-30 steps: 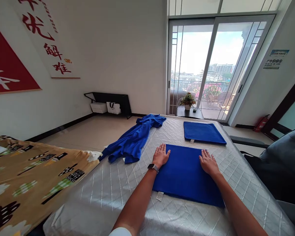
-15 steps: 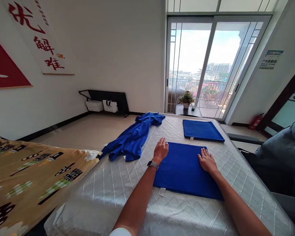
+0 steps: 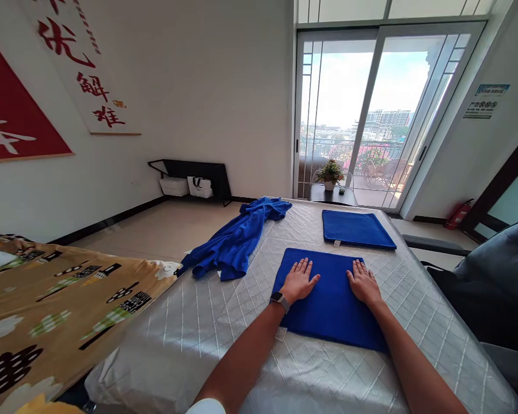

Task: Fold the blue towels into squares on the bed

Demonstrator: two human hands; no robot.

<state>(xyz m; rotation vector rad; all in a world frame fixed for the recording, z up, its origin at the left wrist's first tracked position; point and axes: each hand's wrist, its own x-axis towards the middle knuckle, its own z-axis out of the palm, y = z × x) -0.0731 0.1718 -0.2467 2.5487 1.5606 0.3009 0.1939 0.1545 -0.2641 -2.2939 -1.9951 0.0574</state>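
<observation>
A folded blue cloth (image 3: 328, 310) lies flat on the silvery quilted mattress (image 3: 190, 368), with a white label at its near left edge. My left hand (image 3: 300, 280) rests palm down on its left part, fingers stretched and thumb out. On the right part, my right hand (image 3: 364, 282) lies flat too, fingers extended. Farther back sits another folded blue cloth (image 3: 356, 229), neatly squared, a small label at its front edge. Loose and crumpled, a blue garment (image 3: 237, 241) is spread along the mattress's left side.
A tan patterned blanket (image 3: 82, 305) covers a surface at the left. Dark grey padded seating (image 3: 501, 276) stands on the right. Behind the mattress are a small table with a potted plant (image 3: 330, 173) and sliding glass doors. A fire extinguisher (image 3: 459, 214) stands by the right wall.
My left hand has moved right, from the cloth's left edge onto its surface, thumb now spread. My right hand stays at nearly the same place. The view has shifted slightly left.
</observation>
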